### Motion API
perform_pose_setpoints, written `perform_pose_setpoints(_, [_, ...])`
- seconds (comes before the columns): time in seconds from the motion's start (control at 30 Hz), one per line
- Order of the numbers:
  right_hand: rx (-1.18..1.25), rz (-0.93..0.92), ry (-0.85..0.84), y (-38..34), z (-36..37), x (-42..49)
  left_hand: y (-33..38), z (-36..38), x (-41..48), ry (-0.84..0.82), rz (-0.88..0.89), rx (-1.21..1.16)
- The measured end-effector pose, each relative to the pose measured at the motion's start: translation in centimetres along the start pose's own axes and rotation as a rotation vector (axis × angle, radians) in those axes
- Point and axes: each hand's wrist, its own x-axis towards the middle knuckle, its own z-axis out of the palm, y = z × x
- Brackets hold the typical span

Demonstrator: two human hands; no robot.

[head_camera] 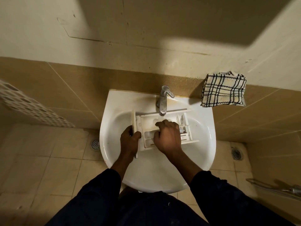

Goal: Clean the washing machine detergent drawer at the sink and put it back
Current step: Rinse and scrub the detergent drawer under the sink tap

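White plastic detergent drawer [147, 122] lies in the sink [146, 173] basin, frame centre, under the faucet [163, 101]. Left hand [129, 140] grasps its left end. Right hand [168, 136] curled over the compartments; can't tell if it holds anything. Checked towel [224, 90] upper right.

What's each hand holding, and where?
Left hand grips the detergent drawer by its front panel. Right hand is curled inside its compartments; whether it holds anything cannot be told.
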Motion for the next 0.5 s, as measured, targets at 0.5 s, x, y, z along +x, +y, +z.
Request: perform_pose_setpoints(0.5, [-0.231, 0.003, -0.287, 3.5, -0.5, 1.4, -0.6, 0.2, 0.0, -0.020, -0.011, -0.033])
